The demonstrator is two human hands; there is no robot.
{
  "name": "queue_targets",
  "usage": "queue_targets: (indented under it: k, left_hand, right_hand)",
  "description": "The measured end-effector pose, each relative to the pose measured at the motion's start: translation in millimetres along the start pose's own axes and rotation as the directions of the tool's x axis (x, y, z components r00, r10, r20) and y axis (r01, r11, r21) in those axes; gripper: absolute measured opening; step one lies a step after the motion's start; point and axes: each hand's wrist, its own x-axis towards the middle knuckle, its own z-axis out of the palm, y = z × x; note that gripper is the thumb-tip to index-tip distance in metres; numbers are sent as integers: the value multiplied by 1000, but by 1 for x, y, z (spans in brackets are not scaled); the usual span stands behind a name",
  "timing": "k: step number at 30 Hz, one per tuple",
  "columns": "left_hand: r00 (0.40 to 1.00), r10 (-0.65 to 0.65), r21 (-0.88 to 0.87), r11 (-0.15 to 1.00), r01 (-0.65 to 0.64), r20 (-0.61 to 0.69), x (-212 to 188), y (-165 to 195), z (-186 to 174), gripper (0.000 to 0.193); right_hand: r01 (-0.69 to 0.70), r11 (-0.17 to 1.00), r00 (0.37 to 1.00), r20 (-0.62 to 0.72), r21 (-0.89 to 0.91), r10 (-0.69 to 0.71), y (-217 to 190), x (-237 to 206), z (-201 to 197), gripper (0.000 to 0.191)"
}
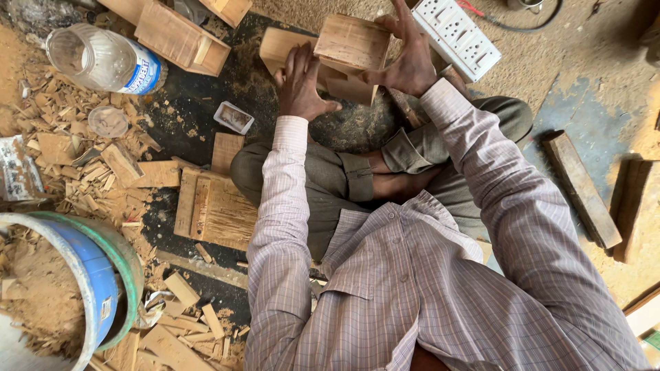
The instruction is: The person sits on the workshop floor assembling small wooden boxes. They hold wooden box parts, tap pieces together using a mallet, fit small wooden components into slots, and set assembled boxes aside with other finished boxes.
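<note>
**Two hands on one small wooden box, offcuts all round**

While the person sits cross-legged on the sawdust floor, both hands meet at one small wooden box point(350, 51) held above the knees, near the top middle of the head view. One right hand point(409, 62) clasps the box from its right side, fingers spread over the top edge and thumb against the near face, so it is grasping the box. One left hand point(300, 82) lies with flat, straight fingers against the box's left side, pressing on it rather than curling round; its palm is turned away, so how firmly it grips I cannot tell.

Behind the box lies one flat wooden board point(278, 47), touching it. To the upper left stands one more open wooden box point(180, 36), with part of another at the top edge. One clear plastic bottle point(103, 60) lies on its side beside them, and one small rectangular tray point(234, 117) sits on the dark floor near the left hand. One white socket strip point(457, 34) lies just right of the right hand. One slatted wooden panel point(213, 206) rests by the left knee. One blue drum point(89, 282), full of shavings, fills the lower left corner. Two dark planks point(581, 189) lie well apart on the right.
</note>
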Motion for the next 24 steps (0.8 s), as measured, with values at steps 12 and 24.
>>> queue_targets:
  k: [12, 24]
  left_hand:
    - [913, 219, 50, 967, -250, 344, -12, 41, -21, 126]
    - [890, 313, -211, 944, -253, 332, -66, 83, -108, 113]
  right_hand:
    - [-181, 983, 953, 242, -13, 179, -9, -26, -85, 141]
    - [-194, 949, 955, 269, 247, 126, -48, -58, -120, 130]
